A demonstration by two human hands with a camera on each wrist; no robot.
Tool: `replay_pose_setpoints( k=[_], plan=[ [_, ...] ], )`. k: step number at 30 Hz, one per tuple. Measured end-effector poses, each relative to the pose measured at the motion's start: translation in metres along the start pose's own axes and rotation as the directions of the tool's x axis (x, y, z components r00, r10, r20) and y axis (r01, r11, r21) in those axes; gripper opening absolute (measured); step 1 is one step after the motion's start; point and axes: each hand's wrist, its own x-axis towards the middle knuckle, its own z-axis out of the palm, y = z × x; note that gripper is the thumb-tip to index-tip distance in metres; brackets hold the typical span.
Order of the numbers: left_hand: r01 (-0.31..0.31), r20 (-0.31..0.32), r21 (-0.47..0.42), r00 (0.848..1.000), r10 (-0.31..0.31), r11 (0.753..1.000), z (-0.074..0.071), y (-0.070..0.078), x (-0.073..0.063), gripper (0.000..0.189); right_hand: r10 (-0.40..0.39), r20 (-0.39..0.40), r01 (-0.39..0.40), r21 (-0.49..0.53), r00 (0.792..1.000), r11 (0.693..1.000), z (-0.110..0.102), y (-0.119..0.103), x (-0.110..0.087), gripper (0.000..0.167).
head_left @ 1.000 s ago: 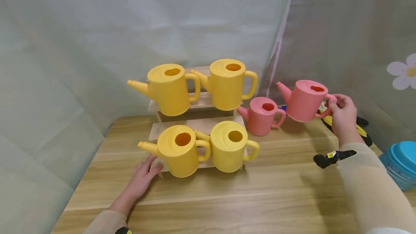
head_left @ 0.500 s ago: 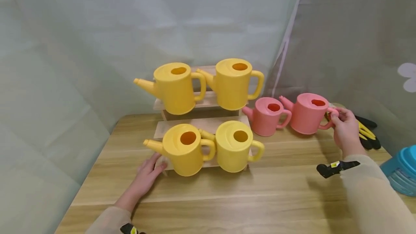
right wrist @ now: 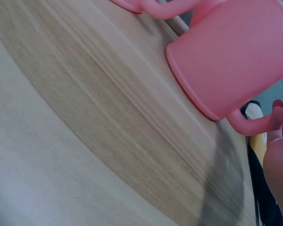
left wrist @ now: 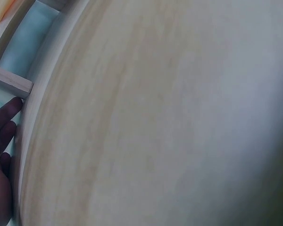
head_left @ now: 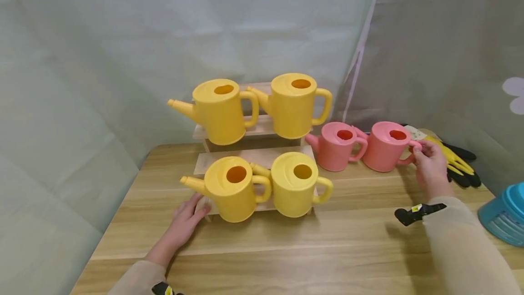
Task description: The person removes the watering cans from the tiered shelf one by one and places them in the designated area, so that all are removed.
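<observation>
In the head view, my right hand (head_left: 431, 165) pinches the handle of a pink watering can (head_left: 385, 147), which is upright at table level. The right wrist view shows thumb and fingers on the handle of this pink can (right wrist: 236, 56). Just left of it stands another pink watering can (head_left: 336, 147), the held can's spout overlapping its handle. My left hand (head_left: 184, 222) rests against the left end of a stepped wooden stand (head_left: 255, 155); its fingers (left wrist: 7, 113) lie loosely extended at the wood in the left wrist view.
Two yellow watering cans (head_left: 219, 113) stand on the stand's upper step, and two more yellow cans (head_left: 235, 190) on the lower one. Yellow and black gloves (head_left: 456, 160) lie behind my right hand. A blue tub (head_left: 505, 215) sits at the right edge. Grey cloth (head_left: 245, 26) hangs behind.
My right hand has lowered the pink watering can from the air to table level and moved it slightly left toward the other pink can. The left hand stays at the stand.
</observation>
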Motion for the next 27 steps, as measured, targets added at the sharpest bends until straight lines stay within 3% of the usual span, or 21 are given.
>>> replay_pose_setpoints(
  k=[10,21,27],
  plan=[
    [0.011,-0.011,0.003,1.000,-0.011,1.000,-0.0003,-0.0017,-0.0013,0.055,0.069,-0.020,-0.070,-0.030,0.997,0.997,0.0079,-0.0011,0.0017,0.065],
    [-0.016,-0.024,0.012,1.000,0.017,1.000,-0.0002,-0.0009,-0.0014,0.053,0.053,-0.010,-0.053,-0.014,0.999,0.998,0.0079,-0.0010,0.0022,0.051],
    [-0.016,-0.021,0.013,1.000,0.017,1.000,0.0010,0.0004,0.0004,0.053,0.057,-0.011,-0.057,-0.046,0.998,0.997,0.0050,-0.0036,0.0014,0.057]
  ],
)
